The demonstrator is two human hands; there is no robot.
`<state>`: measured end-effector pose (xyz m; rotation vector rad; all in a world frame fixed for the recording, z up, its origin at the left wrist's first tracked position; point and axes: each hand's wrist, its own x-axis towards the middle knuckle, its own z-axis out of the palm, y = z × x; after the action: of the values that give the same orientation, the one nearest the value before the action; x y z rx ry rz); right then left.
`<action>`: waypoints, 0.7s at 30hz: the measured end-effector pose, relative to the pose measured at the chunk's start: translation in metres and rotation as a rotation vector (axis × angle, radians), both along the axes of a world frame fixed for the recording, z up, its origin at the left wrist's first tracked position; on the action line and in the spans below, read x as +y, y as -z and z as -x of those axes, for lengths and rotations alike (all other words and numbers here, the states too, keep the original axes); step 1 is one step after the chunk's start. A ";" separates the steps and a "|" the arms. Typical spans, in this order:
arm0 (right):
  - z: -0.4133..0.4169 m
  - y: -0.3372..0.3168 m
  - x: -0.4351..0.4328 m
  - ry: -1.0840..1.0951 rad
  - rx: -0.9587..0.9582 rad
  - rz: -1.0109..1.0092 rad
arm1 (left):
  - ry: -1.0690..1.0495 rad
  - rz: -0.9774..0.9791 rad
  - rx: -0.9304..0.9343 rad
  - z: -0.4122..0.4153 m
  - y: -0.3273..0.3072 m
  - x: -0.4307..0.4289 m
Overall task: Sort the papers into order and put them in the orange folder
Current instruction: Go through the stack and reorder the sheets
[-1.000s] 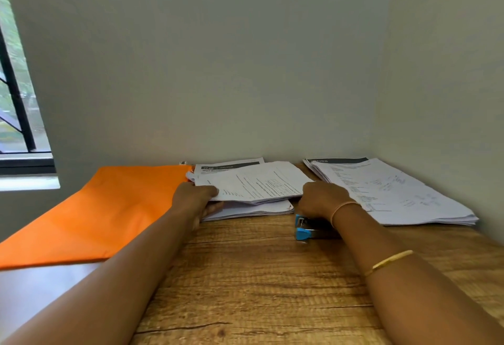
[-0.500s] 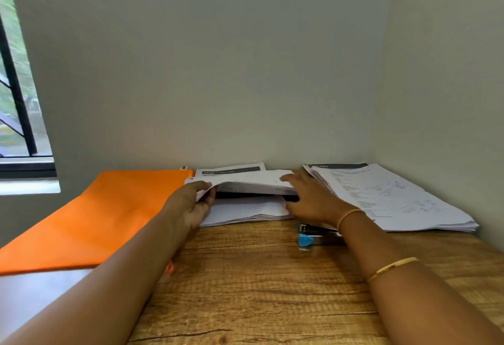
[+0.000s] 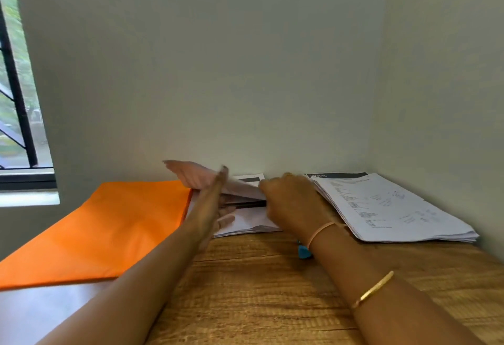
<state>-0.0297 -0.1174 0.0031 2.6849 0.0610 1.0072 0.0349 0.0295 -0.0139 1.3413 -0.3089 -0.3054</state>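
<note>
The orange folder (image 3: 109,224) lies flat on the left of the wooden desk (image 3: 259,290). Beside it, against the back wall, sits the middle pile of papers (image 3: 245,224). My left hand (image 3: 215,202) grips a few top sheets (image 3: 191,178) of that pile, thumb above and fingers beneath, and their left edge is raised over the folder's corner. My right hand (image 3: 291,202) has its fingers curled at the right edge of those raised sheets. A second, thicker pile of printed papers (image 3: 387,208) lies on the right.
A blue stapler (image 3: 303,252) shows just under my right wrist, in front of the middle pile. Walls close the desk at the back and on the right. A window (image 3: 19,126) is on the left.
The top sheets have gone from lying flat to tilted up on the left. My left hand has turned on edge under them. My right hand moved from the stapler to the sheets' right edge.
</note>
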 end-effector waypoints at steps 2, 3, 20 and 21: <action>0.002 0.001 0.027 -0.092 0.052 -0.045 | 0.047 -0.046 -0.004 0.001 0.008 -0.008; 0.002 0.004 0.037 -0.133 0.105 -0.108 | 0.041 -0.027 0.005 0.001 0.010 -0.010; -0.016 0.014 -0.035 -0.066 0.258 -1.406 | -0.261 -0.179 -0.242 -0.022 -0.011 0.023; -0.017 0.012 -0.036 -0.111 0.269 -1.579 | -0.264 -0.159 -0.220 -0.022 -0.012 0.025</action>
<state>-0.0130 -0.1535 -0.0092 4.2082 -0.9082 0.8166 0.0574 0.0543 -0.0022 1.5575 -0.2913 0.0409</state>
